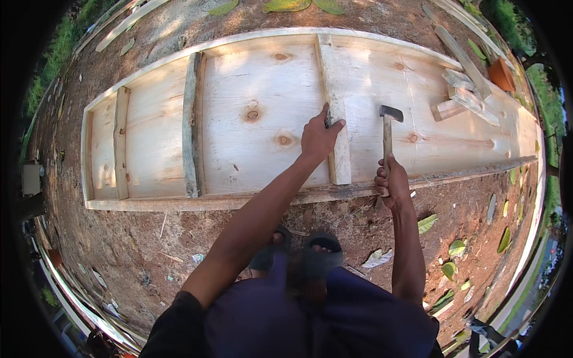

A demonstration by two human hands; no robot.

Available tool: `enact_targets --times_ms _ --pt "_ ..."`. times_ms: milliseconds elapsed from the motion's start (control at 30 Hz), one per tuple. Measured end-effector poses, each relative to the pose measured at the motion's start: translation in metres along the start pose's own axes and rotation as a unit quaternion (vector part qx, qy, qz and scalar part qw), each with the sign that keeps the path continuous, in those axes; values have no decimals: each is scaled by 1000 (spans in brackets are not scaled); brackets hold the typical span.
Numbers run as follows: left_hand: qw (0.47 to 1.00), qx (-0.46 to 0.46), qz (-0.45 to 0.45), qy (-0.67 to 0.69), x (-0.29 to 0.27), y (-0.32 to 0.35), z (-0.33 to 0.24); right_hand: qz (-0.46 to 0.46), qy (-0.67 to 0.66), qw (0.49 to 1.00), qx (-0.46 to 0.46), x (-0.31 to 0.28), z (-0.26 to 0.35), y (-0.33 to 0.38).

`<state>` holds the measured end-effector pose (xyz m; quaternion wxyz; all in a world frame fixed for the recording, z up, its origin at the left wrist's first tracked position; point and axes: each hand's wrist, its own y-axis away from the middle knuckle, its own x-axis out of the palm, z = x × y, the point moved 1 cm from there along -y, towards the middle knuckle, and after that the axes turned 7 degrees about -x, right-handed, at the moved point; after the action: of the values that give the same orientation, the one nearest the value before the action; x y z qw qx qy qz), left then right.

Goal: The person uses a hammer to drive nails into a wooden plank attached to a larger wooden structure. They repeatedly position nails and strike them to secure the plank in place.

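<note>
A long plywood panel (239,146) framed with wooden strips lies on the ground before me. My right hand (392,182) is wrapped round the wooden handle of a hammer (391,113); its dark head is raised over the panel, right of the middle crosspiece (340,161). My left hand (320,136) rests at that crosspiece, index finger and thumb against the wood and the other fingers curled. Something small and dark shows between thumb and index finger, too small to name. Two more crosspieces, one greyish (191,125) and one pale (121,143), span the panel further left.
Several short wood offcuts (465,98) lie on the panel's right part, with a longer board (462,59) leaning across its far edge. An orange-brown pot (501,74) stands beyond. Leaves (456,247) litter the soil. My sandalled feet (322,247) stand close to the near edge.
</note>
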<state>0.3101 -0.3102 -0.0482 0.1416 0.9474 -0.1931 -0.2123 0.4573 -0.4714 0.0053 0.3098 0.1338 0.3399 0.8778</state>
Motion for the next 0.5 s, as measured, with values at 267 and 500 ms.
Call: enact_targets --times_ms 267,500 --pt "999 -24 11 46 -1 2 -4 50 278 945 -165 17 -17 -1" --pt "996 -84 -13 -17 -15 25 -3 -108 324 836 -428 61 79 20"
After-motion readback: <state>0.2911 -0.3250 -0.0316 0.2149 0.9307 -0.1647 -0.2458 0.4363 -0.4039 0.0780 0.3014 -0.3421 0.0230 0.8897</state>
